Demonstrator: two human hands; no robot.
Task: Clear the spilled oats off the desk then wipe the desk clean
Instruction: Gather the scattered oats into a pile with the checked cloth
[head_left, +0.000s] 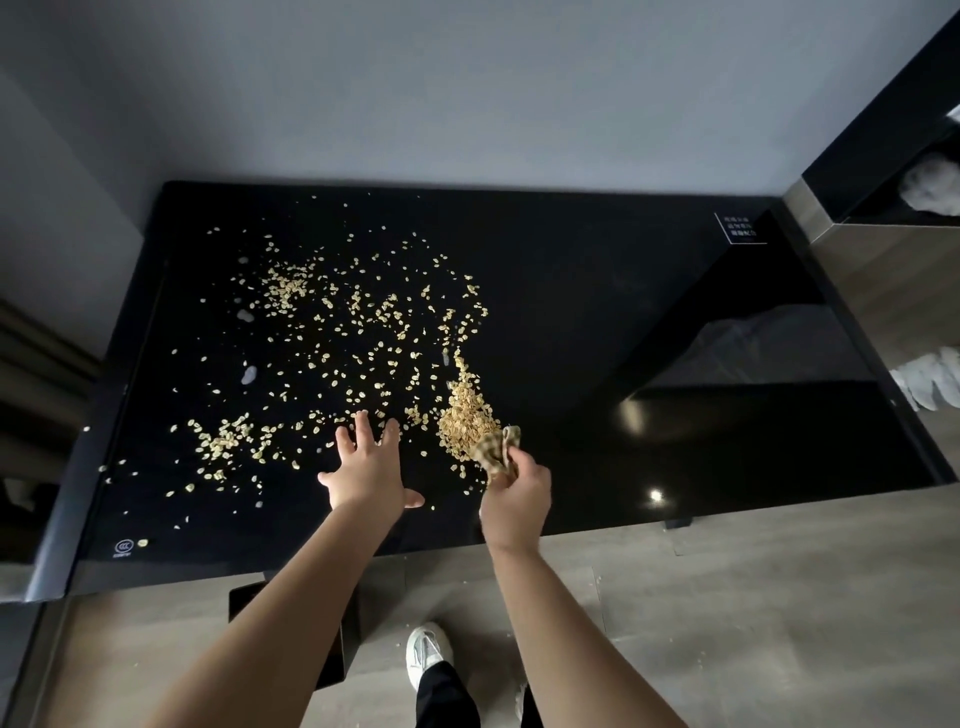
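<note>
Oats (332, 332) strewn on black desk (597, 291)

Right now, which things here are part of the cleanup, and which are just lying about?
Part of the job:
oats scattered on the desk
cloth, gripped by the right hand
left hand, spread open

Just there:
label at the desk's far corner
white fluff on the right
shoe

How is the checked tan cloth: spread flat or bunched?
Bunched: the right hand grips the checked tan cloth crumpled beside the pale oat heap.
</note>
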